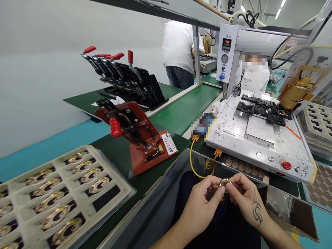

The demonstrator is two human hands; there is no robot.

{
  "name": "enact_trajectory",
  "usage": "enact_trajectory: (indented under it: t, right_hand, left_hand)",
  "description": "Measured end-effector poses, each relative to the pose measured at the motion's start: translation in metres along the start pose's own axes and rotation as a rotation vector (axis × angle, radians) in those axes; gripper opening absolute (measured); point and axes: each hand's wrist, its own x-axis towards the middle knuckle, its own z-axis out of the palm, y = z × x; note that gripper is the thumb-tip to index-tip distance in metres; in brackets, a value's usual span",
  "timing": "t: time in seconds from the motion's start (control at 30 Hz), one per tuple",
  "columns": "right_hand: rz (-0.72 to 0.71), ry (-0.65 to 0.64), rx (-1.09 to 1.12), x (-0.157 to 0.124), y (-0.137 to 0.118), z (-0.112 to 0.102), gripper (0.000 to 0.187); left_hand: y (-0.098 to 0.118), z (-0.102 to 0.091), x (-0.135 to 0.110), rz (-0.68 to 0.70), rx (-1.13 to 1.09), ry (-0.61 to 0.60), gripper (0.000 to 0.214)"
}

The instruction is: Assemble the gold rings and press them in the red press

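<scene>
Between my two hands, over my lap, is a small round gold-rimmed metal part (225,182). My left hand (203,202) pinches its left side with thumb and fingers. On the other side my right hand (242,197) grips it, the thumb pressed on its face; the fingertips hide much of the part. To the left, a pale moulded tray (114,173) holds several similar gold oval parts (98,185) in its pockets. A red-brown clamp fixture (140,162) with a red handle (115,127) stands between the tray and my hands.
At right stands a white press machine (233,138) with black jigs (261,109), a gold cylinder (294,93) and a red button (286,165). Black toggle clamps (140,83) line the back left. A yellow cable (192,162) hangs below. Two people (178,48) are farther back.
</scene>
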Motion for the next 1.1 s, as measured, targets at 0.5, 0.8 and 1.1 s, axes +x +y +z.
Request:
enact_trajectory:
  t: [0.5,0.8,1.1]
  right_hand:
    - [-0.837,-0.342,-0.661,0.033,-0.019,-0.019,0.053]
    - [-0.756,-0.286,-0.487,0.066,-0.037,0.005,0.035]
    - [-0.644,-0.267,-0.384,0.117,-0.053,0.054,0.034]
  left_hand:
    - [0.031,-0.031,-0.001,0.22,0.277,0.079,0.007]
    - [0.113,-0.188,0.038,0.975,0.928,0.501,0.038]
    - [0.159,-0.226,0.071,0.861,0.704,0.681,0.043]
